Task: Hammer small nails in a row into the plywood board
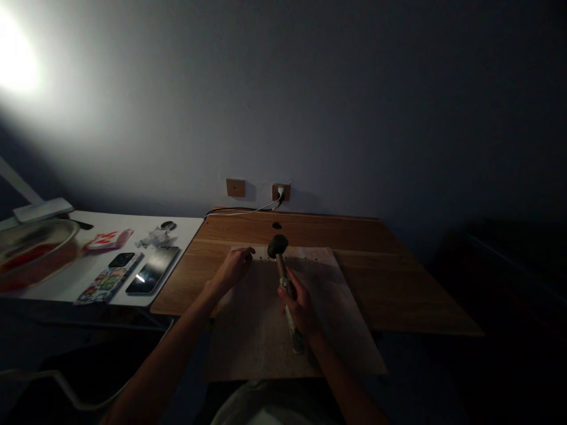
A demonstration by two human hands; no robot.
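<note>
- The right hand [302, 306] has its fingers wrapped around a hammer [281, 267], above the board [252, 330]; its dark head points to 12 o'clock.
- The left hand [239, 265] is at the board's 11 o'clock corner, fingers curled; I can't tell if they pinch anything.
- Small dark dots [305, 258] make a row near the board's 12 o'clock edge, maybe nails or holes; it's too dim to be sure. The hammer's head blocks part of the row.
- The board lies on a brown table [407, 295].
- Between 9 and 10 o'clock, a black phone [153, 270] and a bowl [68, 236] sit on a white table [126, 221].
</note>
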